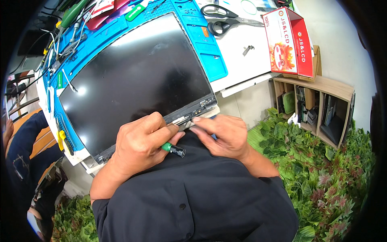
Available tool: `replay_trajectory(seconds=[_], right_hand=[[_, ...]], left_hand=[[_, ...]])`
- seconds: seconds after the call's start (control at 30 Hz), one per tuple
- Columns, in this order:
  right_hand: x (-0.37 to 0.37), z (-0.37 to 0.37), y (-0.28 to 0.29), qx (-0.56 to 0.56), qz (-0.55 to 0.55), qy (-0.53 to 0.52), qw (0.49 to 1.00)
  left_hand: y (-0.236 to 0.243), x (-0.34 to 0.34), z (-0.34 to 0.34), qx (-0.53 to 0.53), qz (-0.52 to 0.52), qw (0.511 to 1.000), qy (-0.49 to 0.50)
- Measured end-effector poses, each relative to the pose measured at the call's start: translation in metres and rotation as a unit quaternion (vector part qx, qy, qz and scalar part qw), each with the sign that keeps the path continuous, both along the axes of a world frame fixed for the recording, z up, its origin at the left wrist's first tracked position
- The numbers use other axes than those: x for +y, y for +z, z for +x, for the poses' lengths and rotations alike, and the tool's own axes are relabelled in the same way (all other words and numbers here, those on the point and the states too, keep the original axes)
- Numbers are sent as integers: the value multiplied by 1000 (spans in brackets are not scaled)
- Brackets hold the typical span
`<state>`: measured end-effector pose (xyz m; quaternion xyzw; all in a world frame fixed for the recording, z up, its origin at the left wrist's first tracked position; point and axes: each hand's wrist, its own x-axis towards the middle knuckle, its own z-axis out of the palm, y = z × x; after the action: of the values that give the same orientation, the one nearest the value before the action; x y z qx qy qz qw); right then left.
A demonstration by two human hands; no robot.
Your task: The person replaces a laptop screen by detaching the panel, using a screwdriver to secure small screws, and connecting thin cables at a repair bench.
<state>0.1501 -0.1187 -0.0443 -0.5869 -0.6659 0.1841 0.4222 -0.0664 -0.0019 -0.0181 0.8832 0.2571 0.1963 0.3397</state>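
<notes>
A dark laptop screen panel (129,80) lies on a blue mat (213,60) at the table's near edge, with a strip of connectors or small parts (197,111) along its lower border. My left hand (141,143) is closed round a green-and-black cylindrical tool (173,149) and rests at that border. Just to its right, my right hand (223,137) pinches at a thin silvery piece under the border; what exactly it grips is partly hidden by the fingers.
Black scissors (225,22), a red-and-white box (284,42) and a small metal part (248,50) are on the table. Cables and tools (70,36) crowd the back left. A wooden shelf (334,97) and foliage (314,173) are right. A co-worker's legs (28,149) are at left.
</notes>
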Motion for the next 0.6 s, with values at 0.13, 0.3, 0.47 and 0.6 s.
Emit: replay_trajectory(seconds=[0.13,0.3,0.47,0.6], right_hand=[[8,-9,-13,-41,37,57,997],[9,-11,-24,-31,70,58,995],[8,-11,-25,-16,88,61,994],[7,-11,-26,-3,92,71,993]], left_hand=[[4,2,1,3,-22,999,-28],[22,16,-9,-46,-157,986,-26],[32,36,-7,-234,-212,941,120],[27,27,-6,-143,-305,940,50]])
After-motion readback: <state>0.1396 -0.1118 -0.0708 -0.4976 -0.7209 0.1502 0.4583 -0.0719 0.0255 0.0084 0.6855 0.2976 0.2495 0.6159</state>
